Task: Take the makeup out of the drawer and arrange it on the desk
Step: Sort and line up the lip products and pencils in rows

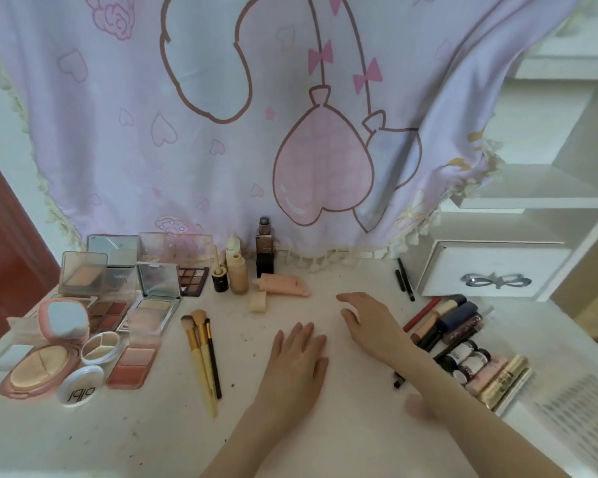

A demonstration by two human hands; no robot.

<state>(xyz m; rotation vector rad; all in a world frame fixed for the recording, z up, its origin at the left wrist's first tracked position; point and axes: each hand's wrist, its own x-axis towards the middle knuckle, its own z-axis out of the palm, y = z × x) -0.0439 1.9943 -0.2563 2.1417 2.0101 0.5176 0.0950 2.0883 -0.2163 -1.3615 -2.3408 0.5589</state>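
Makeup lies spread over the white desk (152, 432). Open powder and eyeshadow palettes (118, 305) crowd the left side, with three brushes (204, 353) beside them. Foundation bottles (237, 274) and a peach tube (283, 284) stand and lie at the back. Lipsticks, pencils and small pots (460, 339) are grouped at the right. My left hand (296, 360) rests flat on the desk, fingers straight, holding nothing. My right hand (370, 326) hovers just right of it, fingers relaxed and empty, left of the lipsticks.
A white drawer (491, 270) with a silver bow handle stands at the back right, below white shelves. A pink printed cloth (221, 132) hangs behind the desk. Two black pencils (404, 279) lie near the drawer.
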